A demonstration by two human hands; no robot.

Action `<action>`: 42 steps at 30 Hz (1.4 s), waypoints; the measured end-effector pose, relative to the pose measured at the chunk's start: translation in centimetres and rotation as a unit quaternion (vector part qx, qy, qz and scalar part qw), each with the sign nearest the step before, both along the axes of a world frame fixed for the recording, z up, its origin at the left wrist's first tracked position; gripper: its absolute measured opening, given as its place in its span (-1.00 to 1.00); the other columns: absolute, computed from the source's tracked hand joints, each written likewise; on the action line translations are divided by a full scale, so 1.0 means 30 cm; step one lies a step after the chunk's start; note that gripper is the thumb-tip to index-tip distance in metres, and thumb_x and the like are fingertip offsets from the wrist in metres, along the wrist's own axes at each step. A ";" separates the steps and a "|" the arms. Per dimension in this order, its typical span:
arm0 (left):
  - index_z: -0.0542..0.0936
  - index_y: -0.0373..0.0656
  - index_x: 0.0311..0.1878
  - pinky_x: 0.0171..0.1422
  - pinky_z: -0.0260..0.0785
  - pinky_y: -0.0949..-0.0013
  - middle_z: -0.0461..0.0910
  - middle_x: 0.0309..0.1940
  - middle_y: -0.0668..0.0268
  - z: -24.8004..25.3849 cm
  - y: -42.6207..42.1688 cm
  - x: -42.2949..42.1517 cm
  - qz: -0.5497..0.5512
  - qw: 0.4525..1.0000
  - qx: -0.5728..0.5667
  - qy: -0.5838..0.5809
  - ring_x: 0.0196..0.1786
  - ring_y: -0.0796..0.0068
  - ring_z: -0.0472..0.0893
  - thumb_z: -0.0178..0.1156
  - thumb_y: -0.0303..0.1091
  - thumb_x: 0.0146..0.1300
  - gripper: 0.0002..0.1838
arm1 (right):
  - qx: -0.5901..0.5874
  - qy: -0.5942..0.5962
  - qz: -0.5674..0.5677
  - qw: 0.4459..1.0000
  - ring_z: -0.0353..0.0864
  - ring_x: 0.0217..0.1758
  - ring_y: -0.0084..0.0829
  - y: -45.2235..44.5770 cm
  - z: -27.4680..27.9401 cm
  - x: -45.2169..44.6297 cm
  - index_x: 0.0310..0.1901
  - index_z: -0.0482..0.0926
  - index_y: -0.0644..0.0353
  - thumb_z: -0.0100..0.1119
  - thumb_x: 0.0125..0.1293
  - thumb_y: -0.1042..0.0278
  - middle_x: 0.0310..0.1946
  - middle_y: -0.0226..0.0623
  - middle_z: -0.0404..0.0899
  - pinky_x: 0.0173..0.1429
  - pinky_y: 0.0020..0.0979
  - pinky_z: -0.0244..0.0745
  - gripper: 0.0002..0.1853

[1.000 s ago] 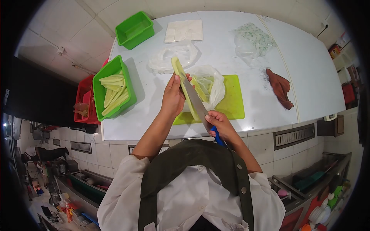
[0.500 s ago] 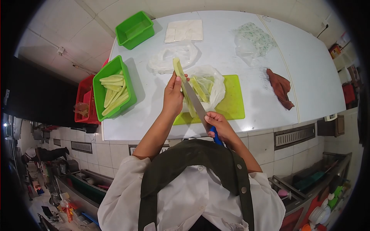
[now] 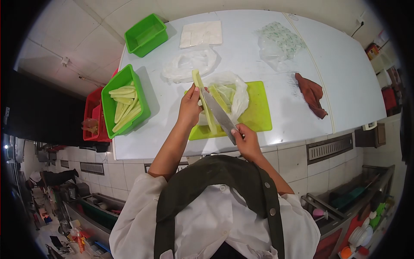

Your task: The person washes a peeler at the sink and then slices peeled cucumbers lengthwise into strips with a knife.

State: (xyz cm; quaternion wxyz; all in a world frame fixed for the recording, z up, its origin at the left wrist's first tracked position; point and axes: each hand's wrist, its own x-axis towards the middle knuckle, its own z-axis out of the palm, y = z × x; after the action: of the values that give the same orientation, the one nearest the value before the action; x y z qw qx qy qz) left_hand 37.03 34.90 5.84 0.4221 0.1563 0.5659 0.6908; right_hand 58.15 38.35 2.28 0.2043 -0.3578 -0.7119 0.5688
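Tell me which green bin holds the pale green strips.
The nearer green bin, the one closer to the person's left hand: pale green strips lie in it, while none show in the farther green bin.

No words or numbers can be read; the green marks on the clear bag (image 3: 281,46) may be print, too small to tell.

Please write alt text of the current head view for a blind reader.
A person's left hand holds a long pale-green vegetable strip, and the right hand holds a knife alongside it, over a white table. Nearby are a cutting board with a bag of pieces and a green bin of strips.
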 end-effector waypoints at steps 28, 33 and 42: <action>0.17 -0.26 0.16 0.12 0.35 0.01 0.37 0.02 0.09 0.068 0.205 -0.452 0.308 0.927 0.211 0.037 0.12 0.23 0.44 -0.06 -0.61 0.23 -0.58 | 0.117 0.026 -0.175 0.977 0.33 -0.55 -0.52 0.103 0.080 0.095 -0.32 0.44 0.34 0.02 0.25 0.45 -0.60 -0.26 0.41 -0.46 -0.47 0.26 -0.88; 0.36 -0.15 -0.01 -0.05 0.39 0.18 0.45 -0.11 0.24 -0.214 0.379 -0.550 0.331 0.942 0.062 -0.008 -0.04 0.32 0.50 0.11 -0.48 0.16 -0.69 | 0.106 0.035 -0.190 0.975 0.25 -0.55 -0.65 0.126 0.065 0.094 -0.35 0.44 0.33 0.02 0.26 0.45 -0.62 -0.40 0.37 -0.51 -0.55 0.20 -0.89; 0.59 -0.32 -0.17 -0.01 0.41 0.23 0.57 -0.19 -0.06 -0.124 0.213 -0.554 -0.041 0.790 -0.361 0.493 -0.14 0.13 0.59 0.19 -0.17 0.04 -0.60 | 0.067 0.001 -0.220 0.973 0.20 -0.57 -0.73 0.165 0.018 0.129 -0.35 0.46 0.30 0.04 0.26 0.41 -0.61 -0.48 0.34 -0.53 -0.62 0.15 -0.87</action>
State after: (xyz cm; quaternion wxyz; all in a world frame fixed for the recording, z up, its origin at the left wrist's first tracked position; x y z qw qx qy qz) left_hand 20.41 41.30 2.12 0.1398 0.3349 0.8985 0.2469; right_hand 62.02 43.30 2.83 0.3489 -0.4907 -0.6521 0.4607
